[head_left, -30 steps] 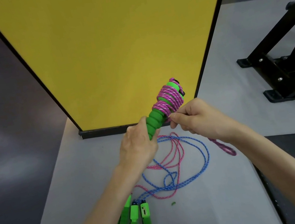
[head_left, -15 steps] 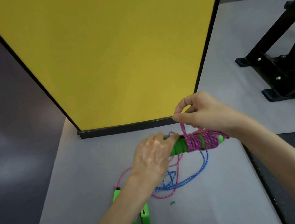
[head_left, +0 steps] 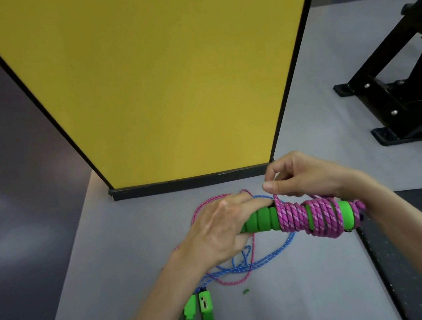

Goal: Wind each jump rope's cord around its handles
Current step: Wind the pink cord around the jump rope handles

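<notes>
The handles [head_left: 265,222] have tipped from upright to level, above the floor [head_left: 109,260] near the yellow panel [head_left: 163,84]. The left hand [head_left: 221,230] grips their bare end; the right hand [head_left: 308,180] pinches the partly wound pink cord [head_left: 290,216]; the blue rope [head_left: 252,264] lies loose.

Indoor light, even and diffuse, moderately bright. Yellow panel [head_left: 161,70] uniformly lit, no hot spots. Dark floor [head_left: 0,195] at left carries pale, smeared reflections. Shadows soft and weak: a faint one on the grey mat [head_left: 109,260] directly beneath the left hand [head_left: 221,230], so light falls from above. Wide-angle distortion: panel edges splay outward toward the top. Centre sharp; far corners softer, with slight compression smear.
</notes>
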`<state>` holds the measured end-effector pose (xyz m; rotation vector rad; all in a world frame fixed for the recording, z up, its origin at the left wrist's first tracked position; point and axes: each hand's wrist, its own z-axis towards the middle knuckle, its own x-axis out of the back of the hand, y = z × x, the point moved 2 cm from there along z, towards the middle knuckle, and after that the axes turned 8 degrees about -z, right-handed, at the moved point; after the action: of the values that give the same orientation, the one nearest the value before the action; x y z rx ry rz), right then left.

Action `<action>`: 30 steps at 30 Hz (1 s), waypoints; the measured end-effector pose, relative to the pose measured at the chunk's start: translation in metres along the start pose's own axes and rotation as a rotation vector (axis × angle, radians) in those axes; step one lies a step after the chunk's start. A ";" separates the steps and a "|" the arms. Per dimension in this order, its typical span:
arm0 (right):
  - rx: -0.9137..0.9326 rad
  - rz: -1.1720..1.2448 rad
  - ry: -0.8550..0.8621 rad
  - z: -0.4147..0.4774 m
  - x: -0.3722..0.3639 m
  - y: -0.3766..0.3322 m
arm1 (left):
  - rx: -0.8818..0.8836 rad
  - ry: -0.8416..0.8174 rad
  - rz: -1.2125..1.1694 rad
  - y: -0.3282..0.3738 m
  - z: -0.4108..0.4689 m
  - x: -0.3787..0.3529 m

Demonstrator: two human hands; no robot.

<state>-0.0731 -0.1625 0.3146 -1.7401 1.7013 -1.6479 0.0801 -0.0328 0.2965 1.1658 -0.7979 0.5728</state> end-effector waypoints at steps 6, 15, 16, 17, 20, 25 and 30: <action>-0.062 0.152 0.168 -0.008 0.002 0.030 | 0.220 0.136 -0.517 0.005 0.004 0.010; 0.119 0.407 -0.059 -0.002 -0.012 -0.025 | 0.379 0.283 -1.098 0.011 0.006 0.017; 0.147 0.444 -0.063 -0.002 -0.012 -0.028 | 0.407 0.304 -1.150 0.011 0.006 0.017; 0.159 0.475 -0.064 -0.001 -0.013 -0.028 | 0.432 0.323 -1.188 0.011 0.006 0.016; 0.178 0.461 -0.045 -0.001 -0.011 -0.029 | 0.468 0.349 -1.222 0.010 0.007 0.016; 0.199 0.288 0.030 -0.002 -0.005 -0.027 | 0.514 0.389 -1.231 0.005 0.007 0.017; 0.176 0.027 0.109 -0.004 -0.003 -0.030 | 0.552 0.394 -1.254 0.002 0.007 0.020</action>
<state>-0.0588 -0.1483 0.3372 -1.5668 1.5629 -1.8496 0.0888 -0.0393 0.3153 1.7048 0.5198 -0.0756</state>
